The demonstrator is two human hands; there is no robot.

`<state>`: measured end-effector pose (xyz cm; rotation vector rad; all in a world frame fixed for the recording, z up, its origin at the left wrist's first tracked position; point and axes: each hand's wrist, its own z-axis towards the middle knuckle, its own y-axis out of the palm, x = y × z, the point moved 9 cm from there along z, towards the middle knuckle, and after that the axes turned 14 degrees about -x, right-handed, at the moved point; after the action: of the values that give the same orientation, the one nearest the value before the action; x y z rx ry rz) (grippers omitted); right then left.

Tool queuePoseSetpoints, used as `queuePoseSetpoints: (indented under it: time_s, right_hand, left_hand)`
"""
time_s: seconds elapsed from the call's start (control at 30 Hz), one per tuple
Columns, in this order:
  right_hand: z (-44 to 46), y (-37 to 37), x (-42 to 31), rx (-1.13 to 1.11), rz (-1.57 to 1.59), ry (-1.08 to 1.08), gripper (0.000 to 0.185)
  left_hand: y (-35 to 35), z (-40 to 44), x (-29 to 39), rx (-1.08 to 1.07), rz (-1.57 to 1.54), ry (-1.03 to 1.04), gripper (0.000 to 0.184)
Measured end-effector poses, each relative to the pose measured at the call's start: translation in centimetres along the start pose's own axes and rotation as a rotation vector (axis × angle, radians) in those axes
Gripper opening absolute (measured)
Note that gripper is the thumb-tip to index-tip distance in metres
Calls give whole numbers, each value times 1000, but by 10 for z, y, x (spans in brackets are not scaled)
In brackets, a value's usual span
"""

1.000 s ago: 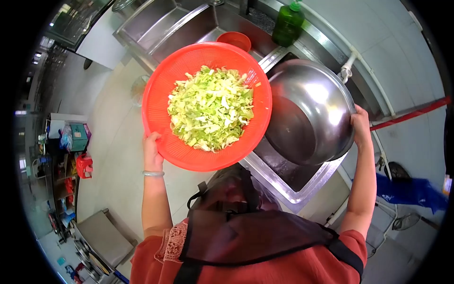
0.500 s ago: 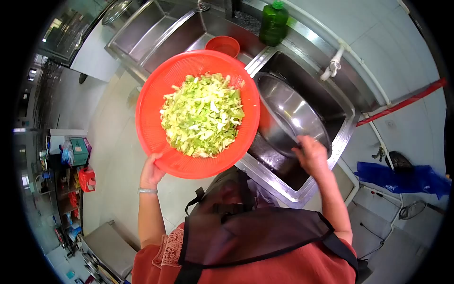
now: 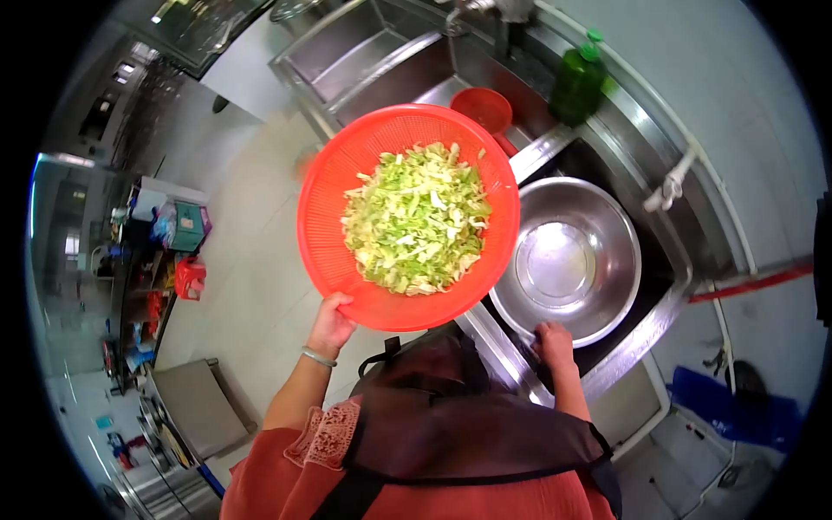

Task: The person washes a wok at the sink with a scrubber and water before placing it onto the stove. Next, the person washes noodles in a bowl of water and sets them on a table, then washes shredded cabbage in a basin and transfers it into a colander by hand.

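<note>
Shredded cabbage (image 3: 420,221) is heaped in a wide red plastic colander (image 3: 325,234). My left hand (image 3: 333,324) is closed on the colander's near left rim, with the thumb over the edge. The colander is beside the sink, its right side reaching over the divider. A stainless steel basin (image 3: 559,260) lies in the right sink bowl, its inside facing up and only a shine on its bottom. My right hand (image 3: 552,343) is closed on the near rim of that basin.
A red dipper (image 3: 482,110) lies in the left sink bowl (image 3: 442,91). At the back stands a green bottle (image 3: 578,82), near a white tap (image 3: 669,186) on a wall pipe. Shelves with goods (image 3: 156,260) are at far left; a blue sheet (image 3: 737,407) hangs at right.
The steel basin has gone from tilted to nearly level in the right sink bowl, my right hand moving along with its rim. The view has shifted; my left hand still holds the colander.
</note>
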<state>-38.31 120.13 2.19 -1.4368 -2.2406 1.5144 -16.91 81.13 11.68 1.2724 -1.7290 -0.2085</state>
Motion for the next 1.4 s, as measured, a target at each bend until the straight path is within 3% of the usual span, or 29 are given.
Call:
queuePoseSetpoints:
  time_s: [0.07,0.13,0.23,0.43,0.57,0.83,0.87,1.0,1.07,1.27,1.4]
  right_hand:
    - [-2,9,11,-93,46,21,27]
    - [-9,2,14,-68,104,26,30]
    - [-51,11,40,-5,166,61,33]
    - [-144,74,99,245,252,164,28]
    - [-203,123,110,285,333,318,27]
    - [-248,166,50,398,400,352,28]
    - [-254,163,41,434,366,344,27]
    - [-279,143,36,551,354,399,30]
    - [-300,113,41,663,333,448,29]
    - [-400,14,90,1291,337,620,30]
    - [-425,-65,120,1430,209,571,35]
  left_hand:
    - [12,-1,1,-14,-15,51,6]
    - [20,-1,2,-30,-71,68,22]
    - [22,-18,-4,0,-62,157,7]
    - [23,-12,-29,-15,-27,221,8]
    - [27,-6,-36,-53,-33,232,9]
    - [-13,28,-20,-186,38,144,10]
    - [-15,35,-19,-267,20,125,10]
    - [-16,36,-19,-153,66,111,15]
    - [-18,35,-19,-209,93,59,25]
    - [31,2,-33,-335,85,34,50]
    - [27,-13,-51,-283,43,-50,57]
